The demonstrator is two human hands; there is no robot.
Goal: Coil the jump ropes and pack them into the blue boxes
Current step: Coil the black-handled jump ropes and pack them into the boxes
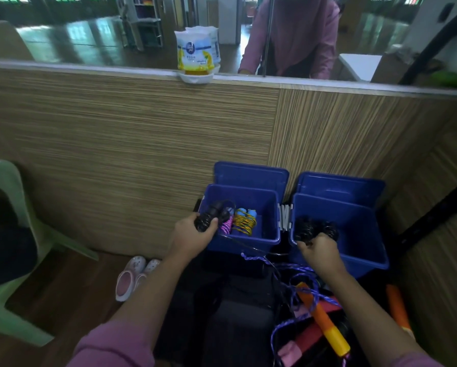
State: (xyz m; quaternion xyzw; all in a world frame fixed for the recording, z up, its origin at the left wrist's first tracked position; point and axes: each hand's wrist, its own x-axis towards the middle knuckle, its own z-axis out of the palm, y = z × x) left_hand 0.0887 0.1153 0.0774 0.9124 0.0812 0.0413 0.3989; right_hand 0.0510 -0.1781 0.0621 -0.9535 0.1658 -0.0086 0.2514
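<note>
Head view — the only view supplied. Two blue boxes stand side by side against the wood-grain partition, lids tipped up behind them. The left blue box [244,221] already contains a pink-striped coil [227,225] and a yellow-and-blue coil [244,220]. The left hand [193,235] grips a black coiled jump rope [214,215] at the near-left rim of that box, fingers curled round the bundle. A thin black strand trails from it toward the right. The right hand [319,250] pinches another black rope bundle [314,229] inside the right blue box [354,234], at its near-left corner.

Below the hands lie uncoiled ropes — a purple cord [296,274] and an orange-and-yellow handle [325,321].

Recommendation: gather the trailing strand into the left coil before lowering, or it may snag the rim. Seat the coil flat beside those already packed, and release only once it rests, so the loops do not spring open.
</note>
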